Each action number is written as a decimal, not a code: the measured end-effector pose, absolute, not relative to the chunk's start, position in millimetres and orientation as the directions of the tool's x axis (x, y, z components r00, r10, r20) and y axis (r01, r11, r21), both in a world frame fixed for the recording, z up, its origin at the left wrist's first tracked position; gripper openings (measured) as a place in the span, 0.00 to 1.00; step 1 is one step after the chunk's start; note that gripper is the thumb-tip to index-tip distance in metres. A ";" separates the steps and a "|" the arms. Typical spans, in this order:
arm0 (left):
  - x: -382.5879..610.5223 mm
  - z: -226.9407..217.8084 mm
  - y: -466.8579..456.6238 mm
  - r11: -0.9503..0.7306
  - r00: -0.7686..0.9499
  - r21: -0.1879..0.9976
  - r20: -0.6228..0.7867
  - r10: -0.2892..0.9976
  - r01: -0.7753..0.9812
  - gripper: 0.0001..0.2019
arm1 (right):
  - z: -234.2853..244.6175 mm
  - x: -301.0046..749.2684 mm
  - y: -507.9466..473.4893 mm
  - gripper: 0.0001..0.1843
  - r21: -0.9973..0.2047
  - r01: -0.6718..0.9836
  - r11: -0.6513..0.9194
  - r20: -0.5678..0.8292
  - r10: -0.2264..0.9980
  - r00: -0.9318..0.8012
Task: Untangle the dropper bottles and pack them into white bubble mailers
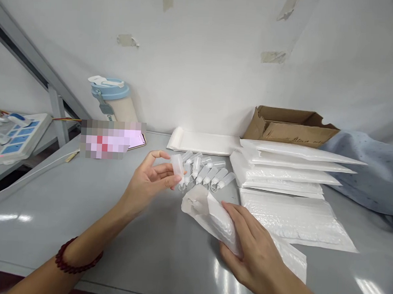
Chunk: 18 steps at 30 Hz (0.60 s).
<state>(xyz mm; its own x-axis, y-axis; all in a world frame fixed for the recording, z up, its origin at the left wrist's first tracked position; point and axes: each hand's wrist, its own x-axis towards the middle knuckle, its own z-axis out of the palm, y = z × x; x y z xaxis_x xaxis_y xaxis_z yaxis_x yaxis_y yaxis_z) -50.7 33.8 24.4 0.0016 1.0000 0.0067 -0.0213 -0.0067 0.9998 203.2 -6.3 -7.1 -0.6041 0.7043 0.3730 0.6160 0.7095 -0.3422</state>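
Between the thumb and fingers of my left hand (155, 175) is a small translucent plastic bottle (176, 165), cap end down. My right hand (247, 248) grips a white bubble mailer (214, 216), squeezed so that its mouth gapes toward the bottle. The bottle and the mailer's mouth are apart. Just beyond both hands, several more small bottles (208, 174) with white caps and thin loops lie in a loose group on the grey table (138, 249).
A stack of white bubble mailers (287, 173) lies at the right, one spread flat in front. Behind stand an open cardboard box (293, 128) and folded white packaging (206, 143). At the back left are a blue-lidded tumbler (116, 99) and a phone (138, 140). Blue fabric (369, 173) lies far right.
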 end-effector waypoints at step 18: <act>-43.6 15.0 24.4 -0.157 0.276 0.928 0.062 0.959 0.337 0.15 | -8.0 202.0 -4.1 0.31 -0.328 0.644 0.691 0.421 0.717 -0.555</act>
